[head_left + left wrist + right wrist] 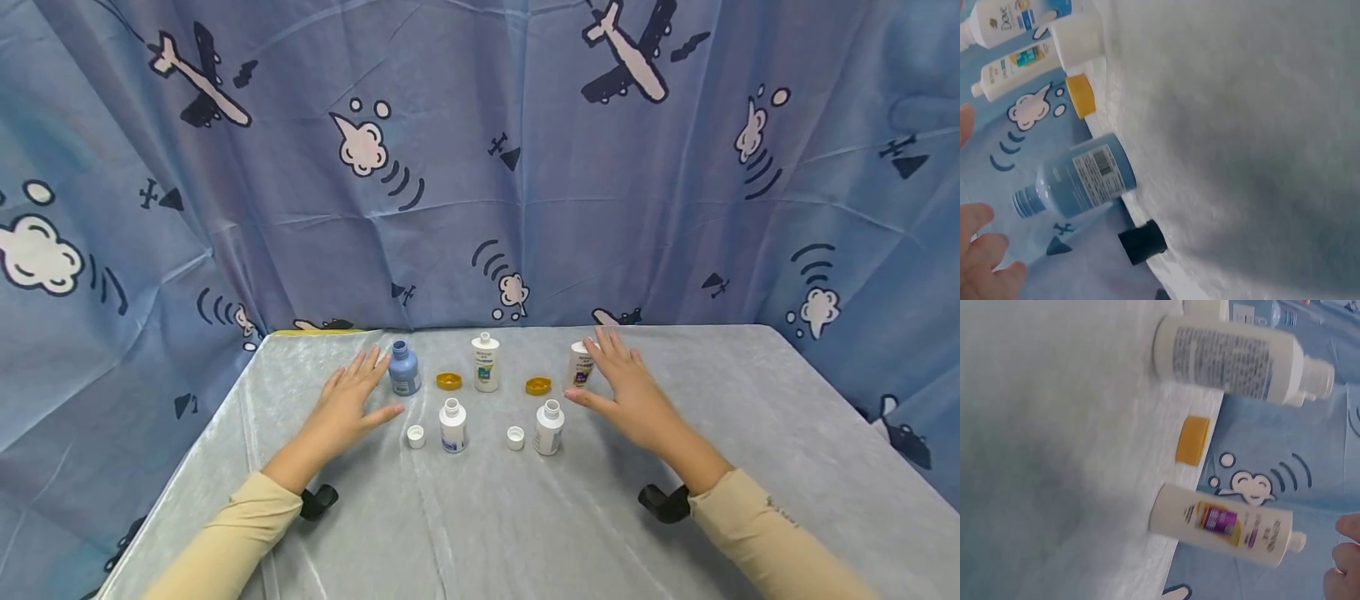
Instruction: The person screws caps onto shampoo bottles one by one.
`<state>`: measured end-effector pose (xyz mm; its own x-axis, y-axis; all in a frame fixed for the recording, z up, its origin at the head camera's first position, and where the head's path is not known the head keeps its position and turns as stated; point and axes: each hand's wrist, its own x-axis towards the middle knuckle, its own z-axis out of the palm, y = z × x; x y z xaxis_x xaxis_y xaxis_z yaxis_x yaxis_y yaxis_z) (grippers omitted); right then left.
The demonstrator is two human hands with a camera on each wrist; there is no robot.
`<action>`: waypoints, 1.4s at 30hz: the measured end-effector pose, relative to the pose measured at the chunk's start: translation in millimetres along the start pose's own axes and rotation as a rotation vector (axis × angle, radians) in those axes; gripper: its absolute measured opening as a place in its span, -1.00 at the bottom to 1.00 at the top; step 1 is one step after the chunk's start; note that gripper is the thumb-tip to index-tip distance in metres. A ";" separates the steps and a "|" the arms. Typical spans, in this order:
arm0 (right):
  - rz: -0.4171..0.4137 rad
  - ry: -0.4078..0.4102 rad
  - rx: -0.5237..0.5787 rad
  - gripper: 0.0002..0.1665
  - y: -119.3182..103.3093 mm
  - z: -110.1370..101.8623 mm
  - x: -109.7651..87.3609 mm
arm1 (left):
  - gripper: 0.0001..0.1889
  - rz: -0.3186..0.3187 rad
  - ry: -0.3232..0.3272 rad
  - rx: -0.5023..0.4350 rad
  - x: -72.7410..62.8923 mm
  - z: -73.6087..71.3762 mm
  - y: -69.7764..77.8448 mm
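In the head view my left hand (343, 410), fingers spread, is over the table's left side, nearest an uncapped blue bottle (406, 372). My right hand (632, 402) is spread too, its fingers partly covering a white bottle with a purple label (579, 367). Both hands hold nothing. Another slim white bottle (486, 367) with a green label stands at the back middle. Closer in are two uncapped white bottles, one on the left (453, 428) and one on the right (549, 430). The left wrist view shows a black cap (1142, 242) beside the blue bottle.
Two amber caps, left (449, 381) and right (537, 386), lie among the back bottles. Two white caps, left (416, 437) and right (515, 438), lie beside the front ones. A patterned blue curtain (450, 167) hangs behind the grey-covered table (525, 533).
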<state>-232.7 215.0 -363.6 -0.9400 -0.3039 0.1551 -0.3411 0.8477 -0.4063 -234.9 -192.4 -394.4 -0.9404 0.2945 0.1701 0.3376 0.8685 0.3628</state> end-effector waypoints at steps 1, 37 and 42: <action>-0.005 -0.004 -0.004 0.10 -2.1 0.6 0.1 | -0.12 0.005 0.001 -0.004 -0.6 0.6 1.1; -0.142 -0.061 0.127 0.16 -86.1 32.7 2.4 | -0.15 0.075 -0.085 -0.077 -6.6 21.1 18.6; -0.113 -0.102 0.209 0.16 -96.7 38.7 1.2 | -0.10 0.051 -0.117 -0.151 -6.9 25.9 18.9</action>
<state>-201.1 115.8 -359.0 -0.8883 -0.4426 0.1230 -0.4281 0.7007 -0.5707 -223.1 -167.7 -412.5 -0.9173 0.3885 0.0878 0.3791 0.7841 0.4914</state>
